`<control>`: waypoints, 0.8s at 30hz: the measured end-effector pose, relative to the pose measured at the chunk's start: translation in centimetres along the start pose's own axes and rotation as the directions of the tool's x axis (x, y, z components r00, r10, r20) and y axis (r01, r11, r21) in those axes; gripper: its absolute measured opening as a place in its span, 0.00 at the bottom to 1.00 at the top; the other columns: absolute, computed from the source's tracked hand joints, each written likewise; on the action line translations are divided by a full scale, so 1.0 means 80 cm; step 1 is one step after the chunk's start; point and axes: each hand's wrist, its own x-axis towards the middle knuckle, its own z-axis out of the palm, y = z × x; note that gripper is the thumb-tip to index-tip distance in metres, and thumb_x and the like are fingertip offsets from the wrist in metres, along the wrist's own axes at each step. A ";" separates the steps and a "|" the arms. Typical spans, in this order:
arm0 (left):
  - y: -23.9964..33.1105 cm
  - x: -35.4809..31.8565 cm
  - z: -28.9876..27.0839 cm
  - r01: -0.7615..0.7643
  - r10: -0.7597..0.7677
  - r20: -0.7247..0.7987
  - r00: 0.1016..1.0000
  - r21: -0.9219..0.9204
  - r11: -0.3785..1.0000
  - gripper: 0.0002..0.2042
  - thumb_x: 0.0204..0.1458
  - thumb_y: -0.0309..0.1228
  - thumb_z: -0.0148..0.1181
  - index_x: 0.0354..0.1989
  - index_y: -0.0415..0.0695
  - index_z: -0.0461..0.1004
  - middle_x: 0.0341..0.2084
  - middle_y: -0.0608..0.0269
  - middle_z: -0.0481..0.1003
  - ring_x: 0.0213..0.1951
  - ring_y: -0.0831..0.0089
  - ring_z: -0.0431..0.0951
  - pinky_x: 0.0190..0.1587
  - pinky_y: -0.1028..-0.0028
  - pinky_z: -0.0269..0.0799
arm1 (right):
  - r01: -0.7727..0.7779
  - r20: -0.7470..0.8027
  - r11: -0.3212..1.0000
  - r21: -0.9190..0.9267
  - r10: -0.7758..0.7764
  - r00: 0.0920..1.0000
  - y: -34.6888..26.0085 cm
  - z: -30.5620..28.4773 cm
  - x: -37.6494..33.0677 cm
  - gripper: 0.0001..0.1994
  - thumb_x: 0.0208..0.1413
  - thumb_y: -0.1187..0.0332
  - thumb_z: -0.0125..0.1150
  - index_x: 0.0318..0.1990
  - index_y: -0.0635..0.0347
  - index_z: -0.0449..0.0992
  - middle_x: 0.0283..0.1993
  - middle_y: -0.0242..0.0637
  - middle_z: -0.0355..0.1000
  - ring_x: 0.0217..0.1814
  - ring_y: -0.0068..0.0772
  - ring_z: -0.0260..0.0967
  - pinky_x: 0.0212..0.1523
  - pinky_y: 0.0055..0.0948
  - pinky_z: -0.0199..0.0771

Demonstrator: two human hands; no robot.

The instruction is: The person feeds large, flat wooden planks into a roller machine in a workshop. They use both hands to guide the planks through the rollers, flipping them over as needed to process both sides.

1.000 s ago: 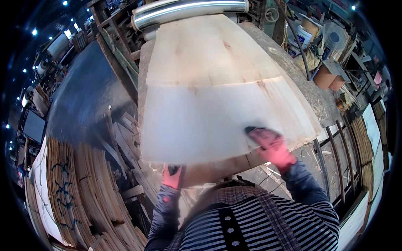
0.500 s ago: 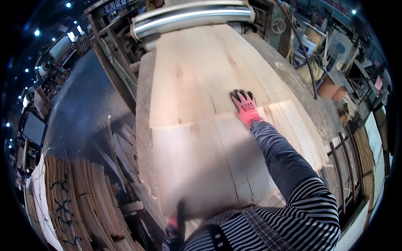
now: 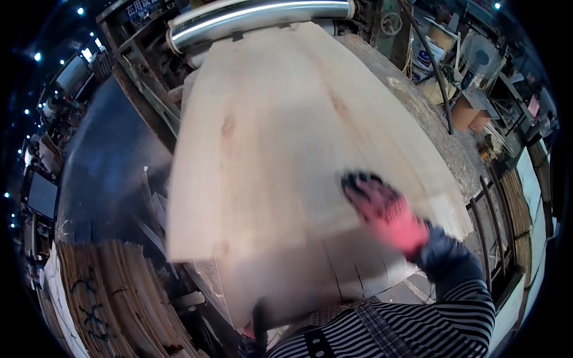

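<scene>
A large pale wood veneer sheet point(image 3: 268, 131) lies on top of a second veneer sheet point(image 3: 274, 280), whose near part shows below it. My right hand point(image 3: 385, 212), in a pink glove with black fingertips, is over the right side of the upper sheet near its front edge. Its fingers are stretched out but smeared by motion; whether it touches the wood I cannot tell. At the near left corner of the lower sheet, my left hand point(image 3: 253, 329) grips the edge, with a dark gloved digit on top. The rest of that hand is hidden.
Beyond the sheets runs a shiny metal roller point(image 3: 262, 21) on a machine frame. A worn table point(image 3: 418, 98) shows beside the veneer. Stacked veneer point(image 3: 119, 292) stands at lower left, metal bars point(image 3: 486, 232) at right. Farther right are a fan point(image 3: 480, 56) and a cardboard box point(image 3: 468, 113).
The upper veneer sheet has come toward me, covering more of the lower one. My right hand has moved nearer and slightly right. My left hand stays at the near corner.
</scene>
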 end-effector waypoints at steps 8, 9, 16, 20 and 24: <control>0.009 0.006 0.003 -0.048 0.046 0.091 0.995 0.021 0.999 0.13 0.53 0.31 0.45 0.41 0.37 0.70 0.37 0.55 0.71 0.40 0.66 0.71 0.42 0.71 0.66 | -0.088 0.070 0.995 0.044 0.085 0.994 -0.044 -0.016 0.043 0.21 0.40 0.70 0.53 0.48 0.56 0.67 0.49 0.44 0.64 0.47 0.46 0.64 0.48 0.38 0.65; 0.002 0.005 0.002 -0.112 0.105 0.103 0.989 0.067 0.991 0.13 0.53 0.31 0.45 0.41 0.37 0.70 0.37 0.55 0.71 0.40 0.66 0.71 0.42 0.71 0.67 | -0.098 -0.022 0.992 0.079 0.100 0.995 -0.019 0.015 0.045 0.21 0.41 0.70 0.53 0.47 0.56 0.67 0.49 0.44 0.64 0.47 0.46 0.64 0.48 0.38 0.65; -0.044 0.007 -0.018 -0.188 0.154 0.175 0.972 0.195 0.963 0.14 0.53 0.31 0.43 0.44 0.38 0.68 0.40 0.54 0.70 0.43 0.65 0.70 0.44 0.71 0.66 | -0.062 -0.037 0.998 -0.030 0.061 0.997 0.003 -0.020 0.061 0.20 0.42 0.74 0.47 0.47 0.58 0.66 0.46 0.46 0.65 0.48 0.45 0.63 0.49 0.37 0.63; -0.030 0.000 -0.012 -0.121 0.101 0.126 0.987 0.167 0.978 0.14 0.53 0.31 0.43 0.44 0.37 0.68 0.41 0.54 0.70 0.43 0.66 0.70 0.44 0.71 0.66 | -0.069 0.179 0.997 0.021 0.064 0.982 -0.024 -0.062 0.027 0.22 0.39 0.74 0.49 0.48 0.57 0.66 0.48 0.46 0.64 0.49 0.46 0.62 0.51 0.38 0.63; -0.020 0.001 -0.006 -0.114 0.094 0.129 0.987 0.151 0.982 0.14 0.53 0.31 0.43 0.44 0.37 0.68 0.41 0.54 0.70 0.44 0.66 0.69 0.44 0.71 0.66 | -0.146 0.084 0.987 0.070 0.140 0.987 0.016 0.007 0.008 0.24 0.38 0.72 0.51 0.49 0.56 0.66 0.48 0.44 0.64 0.50 0.46 0.61 0.53 0.38 0.61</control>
